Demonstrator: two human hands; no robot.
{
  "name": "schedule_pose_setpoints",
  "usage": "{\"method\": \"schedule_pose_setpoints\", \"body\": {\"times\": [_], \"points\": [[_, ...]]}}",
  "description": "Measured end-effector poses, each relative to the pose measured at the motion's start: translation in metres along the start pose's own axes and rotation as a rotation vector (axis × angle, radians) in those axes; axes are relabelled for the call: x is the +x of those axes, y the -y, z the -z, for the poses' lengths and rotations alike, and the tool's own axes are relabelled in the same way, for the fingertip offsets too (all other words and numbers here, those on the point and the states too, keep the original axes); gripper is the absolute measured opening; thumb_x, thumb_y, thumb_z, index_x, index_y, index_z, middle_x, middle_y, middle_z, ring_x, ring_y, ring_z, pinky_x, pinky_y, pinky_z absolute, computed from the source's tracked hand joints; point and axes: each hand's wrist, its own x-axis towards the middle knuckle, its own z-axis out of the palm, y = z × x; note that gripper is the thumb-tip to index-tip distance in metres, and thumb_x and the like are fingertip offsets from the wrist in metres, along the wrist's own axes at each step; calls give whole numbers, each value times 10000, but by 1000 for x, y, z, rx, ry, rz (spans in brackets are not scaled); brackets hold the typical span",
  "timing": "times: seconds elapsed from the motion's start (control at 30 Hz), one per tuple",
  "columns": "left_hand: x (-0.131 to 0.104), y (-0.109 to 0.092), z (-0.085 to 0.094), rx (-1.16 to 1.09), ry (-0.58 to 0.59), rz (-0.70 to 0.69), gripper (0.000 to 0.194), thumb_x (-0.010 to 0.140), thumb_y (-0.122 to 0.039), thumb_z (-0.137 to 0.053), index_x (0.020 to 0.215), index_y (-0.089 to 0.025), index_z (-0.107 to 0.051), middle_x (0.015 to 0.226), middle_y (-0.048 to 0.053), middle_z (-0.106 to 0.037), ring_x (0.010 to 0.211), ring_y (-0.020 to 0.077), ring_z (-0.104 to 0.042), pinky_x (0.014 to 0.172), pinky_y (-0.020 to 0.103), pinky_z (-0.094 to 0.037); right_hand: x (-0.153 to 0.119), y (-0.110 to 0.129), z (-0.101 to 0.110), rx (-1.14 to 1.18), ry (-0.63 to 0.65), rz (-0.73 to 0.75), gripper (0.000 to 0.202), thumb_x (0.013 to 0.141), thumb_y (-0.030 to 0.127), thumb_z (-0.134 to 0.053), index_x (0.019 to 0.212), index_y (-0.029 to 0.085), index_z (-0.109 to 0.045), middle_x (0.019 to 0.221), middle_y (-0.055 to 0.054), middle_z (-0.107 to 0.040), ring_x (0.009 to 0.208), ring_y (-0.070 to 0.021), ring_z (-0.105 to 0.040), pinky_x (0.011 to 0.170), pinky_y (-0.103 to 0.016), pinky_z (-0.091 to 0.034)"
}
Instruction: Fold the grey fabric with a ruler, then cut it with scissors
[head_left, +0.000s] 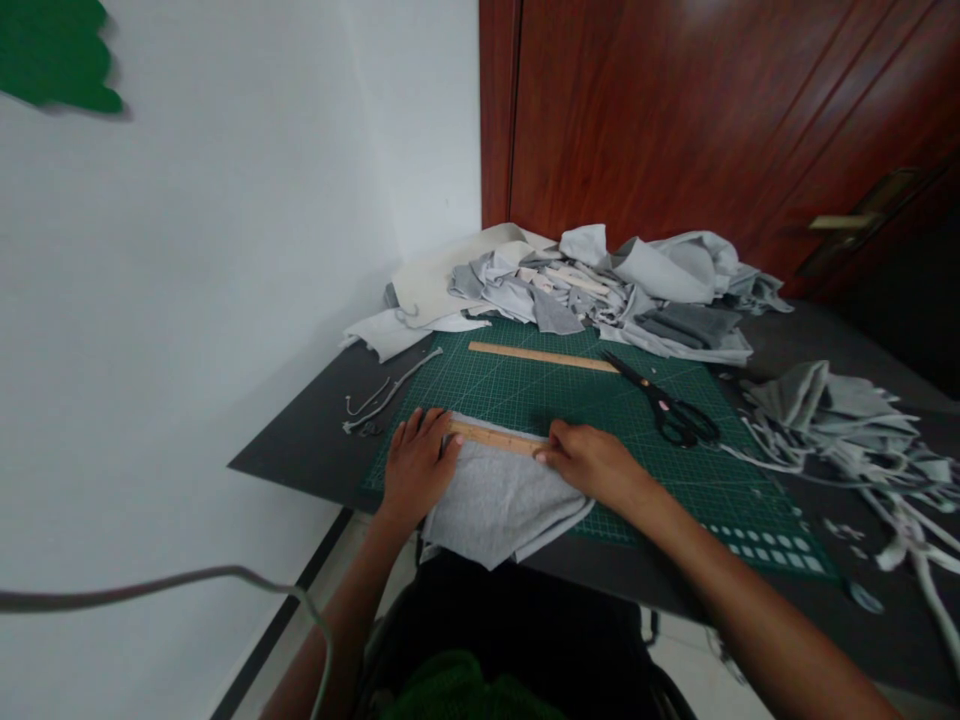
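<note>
A short wooden ruler (499, 439) lies across the upper edge of a piece of grey knit fabric (502, 500). My left hand (420, 462) is at its left end, fingers over the far side and thumb along the near side, pinning ruler and cloth. At the right end, my right hand (589, 458) pinches the ruler between thumb and curled fingers. The fabric's lower edge hangs past the table's front edge toward my lap. Beneath it is a green cutting mat (540, 395). Black-handled scissors (664, 402) rest on the mat beyond my right hand.
A second wooden ruler (540, 357) lies farther back, its right end by the scissors' tips. Grey and white fabric scraps (600, 285) are heaped behind the mat. More scraps and strips (847, 430) lie at right, cords (394, 390) at left. A cable (225, 572) crosses lower left.
</note>
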Motion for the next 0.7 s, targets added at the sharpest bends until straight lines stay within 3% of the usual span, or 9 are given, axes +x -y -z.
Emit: {"method": "schedule_pose_setpoints", "body": {"times": [0.37, 0.53, 0.7], "points": [[-1, 0, -5, 19, -21, 9, 532, 1032, -338, -425, 1514, -131, -513, 1561, 174, -536, 1513, 374, -405, 1233, 581, -337, 0, 3, 2, 26, 12, -53, 228, 1032, 425, -576, 1074, 209, -637, 1056, -101, -789, 980, -257, -742, 698, -296, -403], [-1, -2, -3, -14, -93, -56, 488, 1001, -294, -499, 1475, -192, -549, 1613, 148, -465, 1534, 336, -372, 1243, 526, -354, 1, 7, 0, 14, -7, -76, 225, 1040, 428, -563, 1087, 218, -630, 1066, -102, -793, 992, -263, -744, 712, -300, -414], [-1, 3, -4, -21, -110, 56, 425, 993, -327, -529, 1385, -192, -619, 1571, 167, -483, 1460, 366, -443, 1204, 558, -397, 0, 9, -2, 2, -30, -63, 225, 1038, 426, -571, 1093, 213, -619, 1069, -110, -792, 997, -278, -749, 701, -307, -408]]}}
